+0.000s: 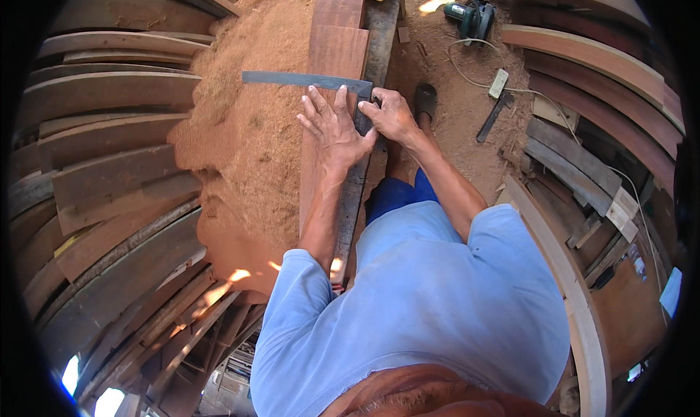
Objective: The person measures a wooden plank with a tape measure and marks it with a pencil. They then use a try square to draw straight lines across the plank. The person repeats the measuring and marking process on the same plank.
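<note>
A reddish-brown board lies lengthwise along a narrow grey bench beam. Across the board rests a try square, its long dark blade reaching out past the board's left edge and its stock along the right edge. My left hand lies spread on the board, fingertips against the blade and thumb out toward the stock. At the square's corner, my right hand is closed, thumb and forefinger pinched around something small and dark that I cannot make out.
Sawdust is heaped left of the bench. Stacked planks line the left side, more boards the right. A green power tool, its cord, a white socket block and a dark hammer-like tool lie on the ground at right.
</note>
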A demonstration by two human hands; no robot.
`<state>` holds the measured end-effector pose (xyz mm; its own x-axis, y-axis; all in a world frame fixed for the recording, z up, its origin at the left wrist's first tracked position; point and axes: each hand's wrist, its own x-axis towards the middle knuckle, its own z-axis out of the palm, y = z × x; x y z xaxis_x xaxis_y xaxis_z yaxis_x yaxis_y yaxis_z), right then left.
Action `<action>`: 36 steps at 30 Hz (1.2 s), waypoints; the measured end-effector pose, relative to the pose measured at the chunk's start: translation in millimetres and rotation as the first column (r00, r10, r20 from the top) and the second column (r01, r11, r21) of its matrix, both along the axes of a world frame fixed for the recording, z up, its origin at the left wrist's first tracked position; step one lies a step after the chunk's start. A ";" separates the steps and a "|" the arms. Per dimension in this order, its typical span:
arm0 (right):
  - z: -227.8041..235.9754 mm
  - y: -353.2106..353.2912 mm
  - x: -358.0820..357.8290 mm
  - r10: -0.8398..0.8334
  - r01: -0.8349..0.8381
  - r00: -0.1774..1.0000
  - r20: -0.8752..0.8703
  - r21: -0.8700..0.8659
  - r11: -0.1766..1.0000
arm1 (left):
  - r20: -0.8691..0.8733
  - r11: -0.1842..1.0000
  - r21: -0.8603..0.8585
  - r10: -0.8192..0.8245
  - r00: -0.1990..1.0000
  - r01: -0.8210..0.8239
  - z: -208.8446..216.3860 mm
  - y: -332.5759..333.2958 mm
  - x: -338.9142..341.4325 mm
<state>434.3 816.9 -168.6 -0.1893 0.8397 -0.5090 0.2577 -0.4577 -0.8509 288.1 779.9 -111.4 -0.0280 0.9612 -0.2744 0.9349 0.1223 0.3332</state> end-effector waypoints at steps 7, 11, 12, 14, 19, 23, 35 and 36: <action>-0.6 14.1 -5.6 -0.101 0.102 0.995 -0.015 0.027 0.994 | -0.005 0.979 0.204 0.029 1.000 -0.027 -13.2 20.0 3.9; 3.6 32.7 -5.1 -0.163 0.160 0.987 0.013 0.101 0.982 | -0.015 0.954 0.298 0.045 0.999 -0.038 -23.2 38.8 8.8; 7.6 37.5 -2.4 -0.160 0.156 0.987 0.032 0.116 0.981 | -0.023 0.952 0.303 0.046 0.999 -0.037 -25.3 42.2 9.4; 8.3 44.0 -1.2 -0.165 0.160 0.986 0.023 0.139 0.977 | -0.038 0.950 0.312 0.047 0.998 -0.032 -27.8 47.9 11.2; -0.7 51.8 0.8 -0.171 0.170 0.985 0.001 0.116 0.979 | -0.036 0.952 0.305 0.055 0.998 -0.042 -30.8 52.9 14.0; 0.5 54.0 2.5 -0.144 0.141 0.989 0.021 0.119 0.983 | -0.012 0.955 0.293 0.045 0.999 -0.039 -30.8 53.6 13.0; -1.1 56.1 3.6 -0.135 0.136 0.991 -0.015 0.113 0.984 | -0.027 0.947 0.320 0.029 0.999 -0.019 -35.1 54.4 12.1; -0.1 56.2 4.0 -0.132 0.133 0.991 -0.014 0.114 0.984 | -0.028 0.948 0.316 0.031 0.999 -0.020 -35.0 54.3 12.1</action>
<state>438.3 873.1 -168.8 -0.0752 0.9104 -0.4069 0.1960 -0.3866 -0.9012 300.2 834.2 -146.5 -0.0572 0.9974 0.0446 0.9438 0.0395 0.3282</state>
